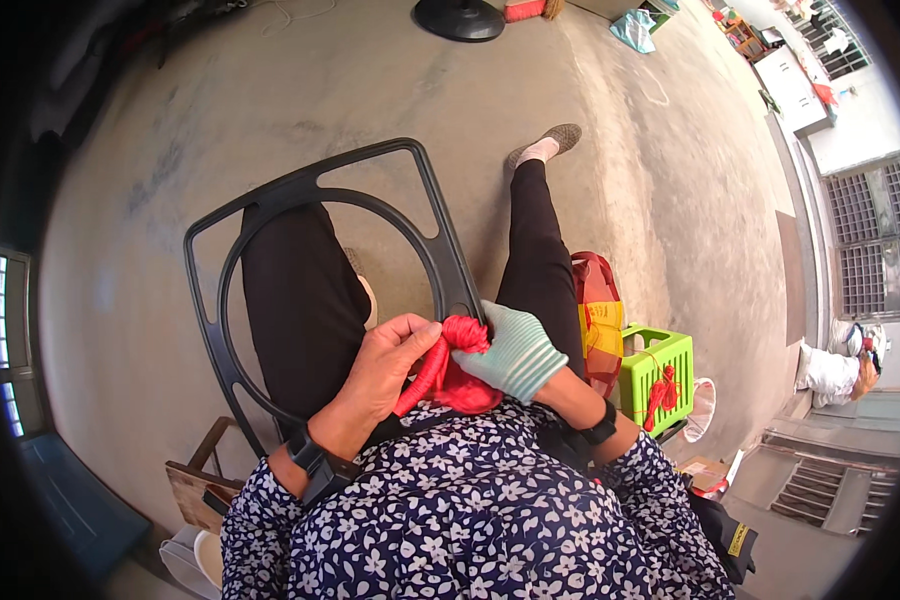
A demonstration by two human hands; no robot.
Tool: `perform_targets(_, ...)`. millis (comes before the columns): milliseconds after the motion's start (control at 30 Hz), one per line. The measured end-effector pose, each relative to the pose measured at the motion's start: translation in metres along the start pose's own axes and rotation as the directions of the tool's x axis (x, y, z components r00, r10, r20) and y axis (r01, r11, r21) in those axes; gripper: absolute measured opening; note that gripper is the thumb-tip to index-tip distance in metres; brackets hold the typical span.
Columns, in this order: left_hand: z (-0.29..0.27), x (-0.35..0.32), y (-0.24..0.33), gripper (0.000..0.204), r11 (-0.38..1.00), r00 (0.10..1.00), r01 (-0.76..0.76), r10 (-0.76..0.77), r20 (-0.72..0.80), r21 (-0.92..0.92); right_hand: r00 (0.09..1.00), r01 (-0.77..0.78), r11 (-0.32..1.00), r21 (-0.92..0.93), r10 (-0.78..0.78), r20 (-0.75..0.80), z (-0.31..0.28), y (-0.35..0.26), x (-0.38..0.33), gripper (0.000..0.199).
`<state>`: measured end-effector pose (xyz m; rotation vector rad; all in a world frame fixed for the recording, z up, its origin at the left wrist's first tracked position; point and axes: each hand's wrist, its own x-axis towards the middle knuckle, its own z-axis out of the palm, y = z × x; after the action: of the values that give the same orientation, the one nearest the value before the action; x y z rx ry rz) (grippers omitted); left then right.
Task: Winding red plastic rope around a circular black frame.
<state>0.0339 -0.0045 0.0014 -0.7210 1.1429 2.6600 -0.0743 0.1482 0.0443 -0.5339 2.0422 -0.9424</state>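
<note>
Both hands are gripping red cord [464, 334] at the near right side of a black frame [448, 255].
Coils are seemingly wrapping the frame's ring there; the bare left hand [382, 362] is pinching them between thumb and fingers, probably keeping them tight, while the gloved right hand [515, 352] is closing around the bunch, its glove likely guarding against rubbing. The frame is lying over the left leg [300, 305], which is seemingly propping it. Right of the frame, a red-and-yellow bag [599, 322] and a green basket [678, 372] are standing, more red cord hanging on the basket, perhaps for easy reach.
</note>
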Motion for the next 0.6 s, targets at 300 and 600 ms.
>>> perform_targets(300,0.004,-0.002,0.007,0.020,1.000,0.999,0.019,-0.018,0.031,-0.010,0.936,-0.050,0.856,0.514,-0.140,0.324,-0.006,0.040,0.008,0.046)
perform_targets(600,0.006,-0.001,0.006,0.021,0.999,0.998,0.050,-0.051,0.043,0.020,0.932,0.070,0.991,-0.115,-0.024,0.361,-0.042,0.016,-0.004,0.048)
